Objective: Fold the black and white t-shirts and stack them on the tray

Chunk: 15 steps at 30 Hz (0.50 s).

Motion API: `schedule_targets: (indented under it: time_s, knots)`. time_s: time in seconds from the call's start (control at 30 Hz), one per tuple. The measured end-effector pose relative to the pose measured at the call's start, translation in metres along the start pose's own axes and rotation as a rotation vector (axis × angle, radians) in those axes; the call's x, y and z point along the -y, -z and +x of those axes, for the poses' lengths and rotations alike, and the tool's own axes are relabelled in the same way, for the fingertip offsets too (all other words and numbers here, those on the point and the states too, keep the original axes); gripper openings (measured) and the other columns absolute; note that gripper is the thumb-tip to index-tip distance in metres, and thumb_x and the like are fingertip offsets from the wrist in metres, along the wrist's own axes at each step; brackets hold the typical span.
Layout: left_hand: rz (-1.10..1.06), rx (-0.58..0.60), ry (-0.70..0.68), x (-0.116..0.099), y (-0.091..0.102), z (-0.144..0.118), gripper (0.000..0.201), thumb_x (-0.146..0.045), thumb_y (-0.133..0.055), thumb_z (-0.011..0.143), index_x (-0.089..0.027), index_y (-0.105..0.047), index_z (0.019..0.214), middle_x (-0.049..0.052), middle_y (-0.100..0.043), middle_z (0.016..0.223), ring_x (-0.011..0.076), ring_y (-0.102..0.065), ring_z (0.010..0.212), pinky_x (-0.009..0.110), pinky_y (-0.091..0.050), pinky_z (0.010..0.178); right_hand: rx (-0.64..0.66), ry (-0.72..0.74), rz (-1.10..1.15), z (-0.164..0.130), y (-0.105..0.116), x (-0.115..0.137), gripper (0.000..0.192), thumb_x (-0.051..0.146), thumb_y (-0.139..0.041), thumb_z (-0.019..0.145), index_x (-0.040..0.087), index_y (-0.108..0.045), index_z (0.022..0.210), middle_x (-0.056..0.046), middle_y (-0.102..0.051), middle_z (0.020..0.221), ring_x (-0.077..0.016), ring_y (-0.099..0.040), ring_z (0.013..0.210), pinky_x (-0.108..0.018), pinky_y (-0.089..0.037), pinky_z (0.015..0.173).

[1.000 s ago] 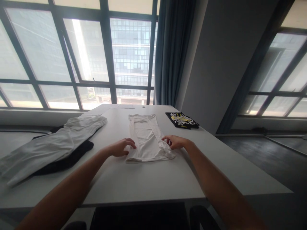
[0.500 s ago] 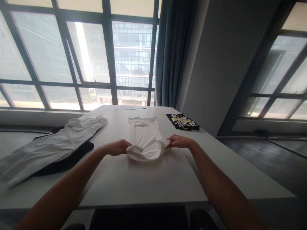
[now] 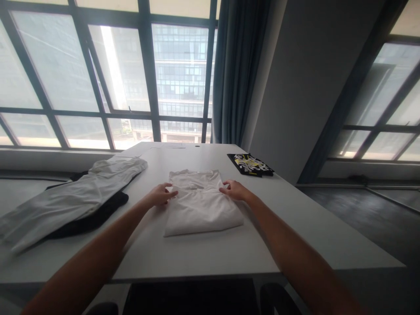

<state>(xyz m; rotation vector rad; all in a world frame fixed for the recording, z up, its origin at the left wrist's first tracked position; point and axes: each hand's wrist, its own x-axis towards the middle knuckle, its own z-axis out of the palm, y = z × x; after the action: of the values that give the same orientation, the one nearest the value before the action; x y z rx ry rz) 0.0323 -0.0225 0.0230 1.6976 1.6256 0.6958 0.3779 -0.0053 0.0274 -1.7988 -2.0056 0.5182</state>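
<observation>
A: Hand status?
B: Left hand and right hand lie flat, fingers loose, on the far corners of the folded white cotton T-shirt, mid white tabletop.
A: Any readable print?
B: Black folded garment with a yellow-white graphic, far right edge; illegible.

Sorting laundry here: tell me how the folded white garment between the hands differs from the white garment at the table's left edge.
The folded white garment is a compact rectangle; the long white garment lies stretched out, rumpled. The folded one rests on the bare white table; the long one lies over dark cloth. Both are white fabric.
</observation>
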Motion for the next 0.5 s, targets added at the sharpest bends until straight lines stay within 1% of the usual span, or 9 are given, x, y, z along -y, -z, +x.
schedule_targets:
  time_s: [0.07,0.13,0.2,0.23,0.33,0.4,0.47,0.5]
  knots:
    - [0.116,-0.070,-0.093,0.002,-0.005,0.003,0.071,-0.046,-0.073,0.072,-0.012,-0.057,0.132,0.004,-0.070,0.082,0.0149,-0.063,0.060,0.025,-0.049,0.059,-0.006,0.013,-0.025,-0.001,-0.001,0.003,0.059,0.043,-0.071,0.079,0.013,-0.060,0.128,-0.011,-0.071,0.104,-0.0208,-0.067,0.086,-0.025,-0.048,0.076]
    - [0.234,-0.126,-0.184,0.001,-0.008,0.004,0.056,-0.038,-0.071,0.072,-0.014,-0.065,0.122,0.003,-0.070,0.081,0.0160,-0.065,0.067,0.025,-0.049,0.066,-0.011,0.028,-0.046,-0.003,-0.002,0.007,0.057,0.037,-0.075,0.076,0.014,-0.061,0.127,-0.009,-0.071,0.099,-0.0196,-0.066,0.085,-0.024,-0.047,0.074]
    - [0.288,-0.153,-0.257,-0.001,-0.008,0.004,0.044,-0.033,-0.066,0.074,-0.017,-0.069,0.115,0.002,-0.070,0.081,0.0165,-0.065,0.071,0.024,-0.049,0.068,-0.017,0.050,-0.055,-0.004,-0.001,0.009,0.055,0.029,-0.075,0.075,0.014,-0.062,0.126,-0.006,-0.071,0.093,-0.0181,-0.065,0.081,-0.023,-0.047,0.072]
    - [0.288,-0.165,-0.283,-0.002,-0.007,0.003,0.041,-0.032,-0.063,0.075,-0.018,-0.069,0.113,0.001,-0.070,0.081,0.0163,-0.066,0.071,0.024,-0.049,0.069,-0.023,0.061,-0.050,-0.004,0.000,0.009,0.054,0.027,-0.074,0.074,0.014,-0.062,0.126,-0.006,-0.070,0.091,-0.0173,-0.064,0.079,-0.023,-0.046,0.071]
    - [0.284,-0.224,-0.302,-0.002,0.000,0.002,0.042,-0.034,-0.058,0.078,-0.019,-0.067,0.117,0.001,-0.070,0.084,0.0163,-0.066,0.072,0.024,-0.050,0.069,-0.056,0.068,-0.029,-0.002,0.001,0.005,0.054,0.026,-0.073,0.075,0.014,-0.061,0.126,-0.005,-0.070,0.093,-0.0169,-0.064,0.081,-0.023,-0.046,0.073]
    - [0.337,-0.215,-0.267,-0.001,0.004,0.001,0.045,-0.033,-0.059,0.078,-0.019,-0.064,0.121,0.001,-0.071,0.085,0.0171,-0.067,0.075,0.025,-0.050,0.072,-0.035,0.040,-0.055,-0.001,0.002,0.002,0.058,0.028,-0.074,0.073,0.014,-0.059,0.128,-0.007,-0.070,0.097,-0.0195,-0.065,0.087,-0.025,-0.047,0.078]
    - [0.432,-0.193,-0.229,-0.003,0.005,-0.003,0.053,-0.033,-0.060,0.079,-0.019,-0.058,0.130,0.004,-0.072,0.093,0.0199,-0.068,0.084,0.028,-0.050,0.079,-0.015,0.017,-0.122,-0.003,0.003,0.003,0.065,0.030,-0.074,0.073,0.013,-0.055,0.133,-0.011,-0.070,0.107,-0.0238,-0.065,0.096,-0.028,-0.048,0.084]
    - [0.489,-0.208,-0.228,-0.006,0.004,-0.007,0.057,-0.034,-0.060,0.080,-0.018,-0.054,0.134,0.007,-0.072,0.103,0.0227,-0.067,0.093,0.031,-0.050,0.083,-0.037,0.027,-0.161,-0.004,0.003,0.004,0.066,0.031,-0.073,0.075,0.013,-0.053,0.136,-0.013,-0.067,0.114,-0.0259,-0.064,0.103,-0.030,-0.047,0.088]
